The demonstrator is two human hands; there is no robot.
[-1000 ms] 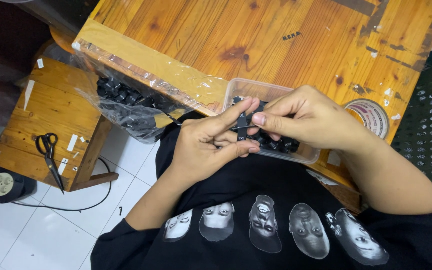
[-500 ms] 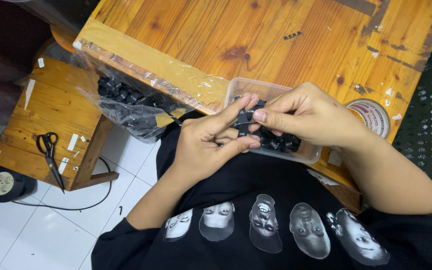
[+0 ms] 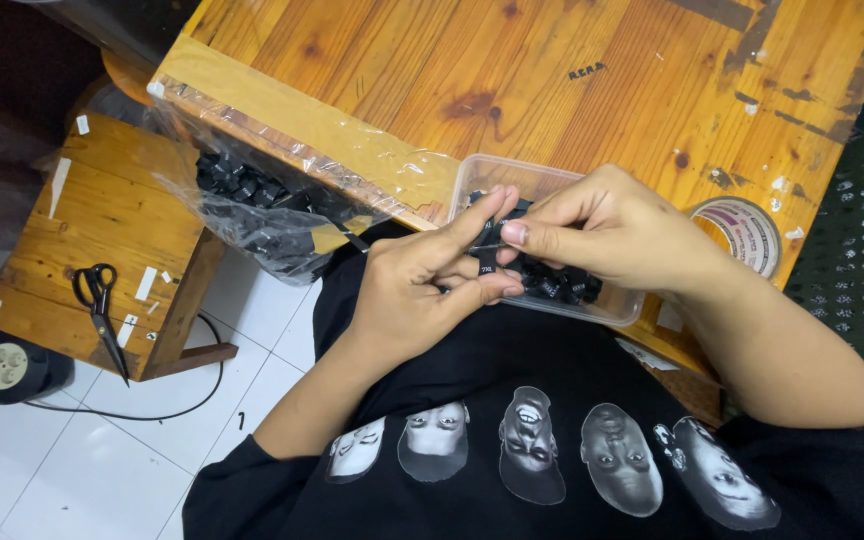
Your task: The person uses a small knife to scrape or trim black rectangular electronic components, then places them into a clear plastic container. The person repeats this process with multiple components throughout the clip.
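Black small part pinched by left hand and right hand, one clear tub

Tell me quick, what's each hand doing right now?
Left hand: fingers closed on a small black part over the clear plastic container.
Right hand: fingers pinched on the same small black part.
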